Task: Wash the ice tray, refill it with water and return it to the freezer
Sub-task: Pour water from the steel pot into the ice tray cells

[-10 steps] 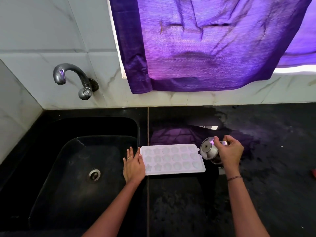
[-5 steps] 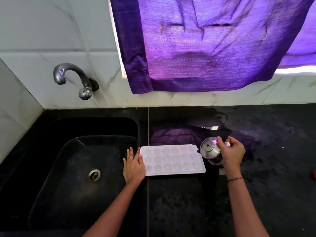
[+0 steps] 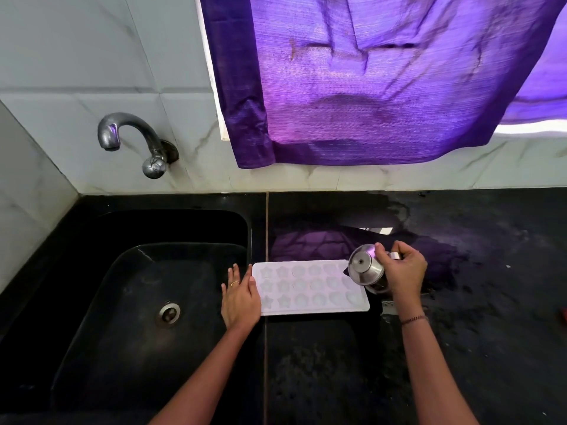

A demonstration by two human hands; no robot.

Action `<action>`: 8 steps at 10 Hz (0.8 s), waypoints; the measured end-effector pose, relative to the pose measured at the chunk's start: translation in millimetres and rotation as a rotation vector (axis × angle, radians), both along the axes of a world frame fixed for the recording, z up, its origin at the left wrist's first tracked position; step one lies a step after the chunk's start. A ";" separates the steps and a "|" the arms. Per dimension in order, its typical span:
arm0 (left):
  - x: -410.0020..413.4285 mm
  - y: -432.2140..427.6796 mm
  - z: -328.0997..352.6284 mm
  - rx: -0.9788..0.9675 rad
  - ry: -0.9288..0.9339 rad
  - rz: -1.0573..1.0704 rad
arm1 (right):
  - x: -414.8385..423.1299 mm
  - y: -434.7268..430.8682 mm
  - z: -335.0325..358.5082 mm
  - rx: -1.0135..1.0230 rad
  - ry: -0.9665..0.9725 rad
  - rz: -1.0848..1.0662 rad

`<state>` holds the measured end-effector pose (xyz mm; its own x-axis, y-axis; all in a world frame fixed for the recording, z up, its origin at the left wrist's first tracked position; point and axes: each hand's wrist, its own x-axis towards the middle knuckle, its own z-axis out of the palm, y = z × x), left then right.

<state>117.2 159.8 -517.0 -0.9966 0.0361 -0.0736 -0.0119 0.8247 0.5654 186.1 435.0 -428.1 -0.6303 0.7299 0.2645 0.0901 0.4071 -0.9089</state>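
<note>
**Ice tray flat on the counter, steel cup tipped over its right end**

On the black counter (image 3: 460,348), just right of the sink's right rim, one white ice tray (image 3: 310,288) lies flat with its long axis running left to right, parallel to the counter's back edge. Its cavities face up in three rows, some star-shaped and some round; whether they hold water cannot be told. The tray's left short end sits at the seam beside the one black sink (image 3: 138,302), and its right short end points toward the open stretch of counter.

Behind, a purple curtain (image 3: 368,81) hangs over the tiled wall, and a single metal tap (image 3: 132,142) juts out above the sink's back left corner.

Two hands are at work. The left hand (image 3: 241,299) lies open and flat, fingers stretched toward the wall, its thumb side touching the tray's left end, palm partly over the sink rim. The right hand (image 3: 402,271) is closed around one small steel cup (image 3: 366,268), tilted so its base faces the camera, held over the tray's far right corner. The tray thus lies between the two hands.
</note>
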 end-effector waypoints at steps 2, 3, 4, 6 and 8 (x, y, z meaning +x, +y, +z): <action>0.3 0.0 -0.4 0.004 0.001 0.005 | -3.7 -6.6 0.3 0.056 0.002 0.049; 0.4 0.3 -0.5 0.005 0.001 0.007 | -4.5 -8.4 0.1 0.074 0.004 0.058; 0.7 0.3 0.1 0.002 0.002 0.005 | -4.8 -9.7 -0.7 0.099 0.008 0.065; 0.7 0.4 0.4 0.007 -0.002 0.005 | -5.2 -10.7 0.6 0.103 0.004 0.077; 1.2 0.4 1.2 0.004 -0.003 0.008 | -4.3 -9.1 0.2 0.000 0.000 0.035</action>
